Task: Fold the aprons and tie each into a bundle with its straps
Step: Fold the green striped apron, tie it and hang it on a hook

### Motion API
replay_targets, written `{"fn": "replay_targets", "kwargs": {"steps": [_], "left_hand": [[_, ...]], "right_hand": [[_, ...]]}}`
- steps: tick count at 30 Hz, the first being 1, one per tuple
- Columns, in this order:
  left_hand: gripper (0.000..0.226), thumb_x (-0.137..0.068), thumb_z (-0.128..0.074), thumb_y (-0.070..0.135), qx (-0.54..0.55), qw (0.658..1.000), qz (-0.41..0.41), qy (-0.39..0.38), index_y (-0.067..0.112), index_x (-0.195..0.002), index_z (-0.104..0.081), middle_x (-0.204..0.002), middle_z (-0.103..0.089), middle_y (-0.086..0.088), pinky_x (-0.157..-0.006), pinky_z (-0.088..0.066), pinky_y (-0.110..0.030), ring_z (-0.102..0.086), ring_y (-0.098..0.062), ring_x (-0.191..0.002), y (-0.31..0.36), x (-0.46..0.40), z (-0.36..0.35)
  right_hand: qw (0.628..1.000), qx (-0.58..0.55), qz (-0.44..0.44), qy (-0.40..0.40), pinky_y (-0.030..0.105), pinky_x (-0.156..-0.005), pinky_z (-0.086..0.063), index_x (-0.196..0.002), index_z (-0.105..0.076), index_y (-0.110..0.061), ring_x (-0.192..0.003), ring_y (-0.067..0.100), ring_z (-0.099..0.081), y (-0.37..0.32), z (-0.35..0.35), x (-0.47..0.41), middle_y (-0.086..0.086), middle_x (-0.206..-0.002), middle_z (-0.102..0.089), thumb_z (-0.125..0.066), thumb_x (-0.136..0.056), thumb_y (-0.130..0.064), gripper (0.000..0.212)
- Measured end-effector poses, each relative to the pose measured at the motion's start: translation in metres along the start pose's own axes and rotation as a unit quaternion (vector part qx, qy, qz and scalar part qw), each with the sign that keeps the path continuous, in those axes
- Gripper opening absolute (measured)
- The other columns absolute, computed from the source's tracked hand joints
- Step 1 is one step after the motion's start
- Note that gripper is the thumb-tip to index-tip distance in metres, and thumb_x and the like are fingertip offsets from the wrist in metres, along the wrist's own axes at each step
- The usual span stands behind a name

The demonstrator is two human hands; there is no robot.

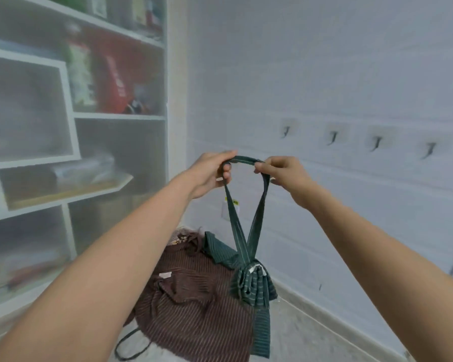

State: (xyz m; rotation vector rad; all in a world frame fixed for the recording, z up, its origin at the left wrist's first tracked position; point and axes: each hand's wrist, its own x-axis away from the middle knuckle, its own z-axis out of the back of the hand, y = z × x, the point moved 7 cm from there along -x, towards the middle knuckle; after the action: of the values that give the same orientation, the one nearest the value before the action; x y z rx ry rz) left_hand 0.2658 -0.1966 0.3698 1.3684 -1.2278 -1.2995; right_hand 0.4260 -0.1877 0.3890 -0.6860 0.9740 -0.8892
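A green striped apron bundle hangs in the air from its neck strap loop. My left hand pinches the left end of the loop's top and my right hand pinches the right end. The two strap sides run down and cross just above the bundle. One loose strap end dangles below it. A brown striped apron lies crumpled on the floor under the bundle, with another piece of green striped cloth on its far edge.
White shelving with blurred packages fills the left side. On the right, a white wall carries a row of several hooks. The wall's skirting runs along the floor.
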Motion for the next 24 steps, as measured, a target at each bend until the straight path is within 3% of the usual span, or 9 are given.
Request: {"fn": "replay_targets", "kwargs": {"steps": [2,5,8,12,14,16,19,21,24], "left_hand": [[0.007,-0.087,-0.065,0.020,-0.043,0.999,-0.026,-0.014,0.019,-0.082,-0.060,-0.061,-0.046,0.007,-0.057,-0.038,-0.018,-0.040,-0.006,-0.052,0.009,-0.024,-0.019],[0.015,-0.083,-0.068,0.009,-0.160,0.986,-0.046,-0.009,0.017,-0.095,-0.064,-0.074,-0.053,0.002,-0.061,-0.042,-0.019,-0.044,-0.008,-0.060,0.024,-0.064,-0.041],[0.018,-0.085,-0.065,0.011,-0.219,0.974,-0.061,0.014,0.011,-0.102,-0.065,-0.073,-0.052,0.002,-0.063,-0.044,-0.021,-0.046,-0.009,-0.064,0.035,-0.104,-0.055],[0.008,-0.088,-0.061,0.015,-0.244,0.964,-0.098,0.032,0.011,-0.095,-0.063,-0.073,-0.050,0.000,-0.061,-0.048,-0.025,-0.049,-0.012,-0.065,0.042,-0.160,-0.065],[0.007,-0.088,-0.061,0.019,-0.262,0.957,-0.122,0.032,0.013,-0.092,-0.063,-0.077,-0.052,0.000,-0.066,-0.051,-0.029,-0.052,-0.014,-0.070,0.041,-0.186,-0.068],[0.010,-0.087,-0.062,0.022,-0.280,0.949,-0.144,0.028,0.014,-0.093,-0.063,-0.079,-0.053,0.000,-0.069,-0.053,-0.032,-0.052,-0.014,-0.072,0.039,-0.215,-0.069],[0.014,-0.087,-0.061,0.024,-0.294,0.939,-0.175,0.027,0.013,-0.095,-0.063,-0.079,-0.053,0.000,-0.065,-0.056,-0.031,-0.054,-0.014,-0.070,0.042,-0.240,-0.071],[0.016,-0.088,-0.060,0.025,-0.317,0.929,-0.188,0.017,0.011,-0.096,-0.063,-0.080,-0.056,-0.003,-0.060,-0.057,-0.030,-0.056,-0.015,-0.068,0.044,-0.258,-0.075],[0.015,-0.088,-0.060,0.025,-0.348,0.916,-0.200,0.006,0.011,-0.091,-0.064,-0.085,-0.060,-0.008,-0.064,-0.059,-0.038,-0.061,-0.022,-0.073,0.041,-0.282,-0.084]], "right_hand": [[0.997,-0.069,-0.034,-0.010,0.024,-0.070,-0.048,-0.071,-0.062,-0.012,-0.061,0.012,-0.044,0.014,0.023,-0.015,-0.003,-0.063,-0.046,-0.063,-0.089,-0.022,0.021],[0.994,-0.096,-0.051,-0.014,0.020,-0.054,-0.045,-0.074,-0.058,-0.013,-0.054,0.011,-0.033,0.028,0.054,-0.043,-0.002,-0.062,-0.032,-0.070,-0.083,-0.022,0.018],[0.999,-0.007,-0.044,-0.003,0.021,-0.050,-0.040,-0.082,-0.059,-0.013,-0.060,0.010,-0.040,0.040,0.077,-0.072,-0.001,-0.068,-0.042,-0.075,-0.078,-0.016,0.017],[0.993,0.095,0.007,0.063,0.030,-0.057,-0.056,-0.089,-0.059,-0.011,-0.063,0.015,-0.045,0.051,0.100,-0.114,0.001,-0.067,-0.046,-0.056,-0.087,-0.006,0.007],[0.973,0.195,0.030,0.117,0.038,-0.064,-0.057,-0.091,-0.062,-0.012,-0.069,0.022,-0.053,0.057,0.109,-0.134,0.001,-0.073,-0.054,-0.049,-0.088,-0.010,0.014],[0.938,0.299,0.027,0.175,0.035,-0.064,-0.050,-0.096,-0.064,-0.015,-0.081,0.026,-0.058,0.065,0.115,-0.154,0.003,-0.084,-0.060,-0.047,-0.088,-0.016,0.019],[0.910,0.350,0.020,0.223,0.029,-0.062,-0.038,-0.103,-0.061,-0.017,-0.090,0.023,-0.057,0.073,0.118,-0.174,0.004,-0.098,-0.062,-0.049,-0.090,-0.023,0.019],[0.898,0.363,0.029,0.247,0.028,-0.061,-0.037,-0.103,-0.058,-0.017,-0.087,0.021,-0.057,0.073,0.118,-0.189,0.001,-0.098,-0.061,-0.053,-0.090,-0.032,0.020],[0.874,0.410,0.026,0.260,0.029,-0.062,-0.038,-0.099,-0.058,-0.016,-0.086,0.022,-0.056,0.072,0.115,-0.208,0.002,-0.096,-0.060,-0.056,-0.090,-0.036,0.022]]}}
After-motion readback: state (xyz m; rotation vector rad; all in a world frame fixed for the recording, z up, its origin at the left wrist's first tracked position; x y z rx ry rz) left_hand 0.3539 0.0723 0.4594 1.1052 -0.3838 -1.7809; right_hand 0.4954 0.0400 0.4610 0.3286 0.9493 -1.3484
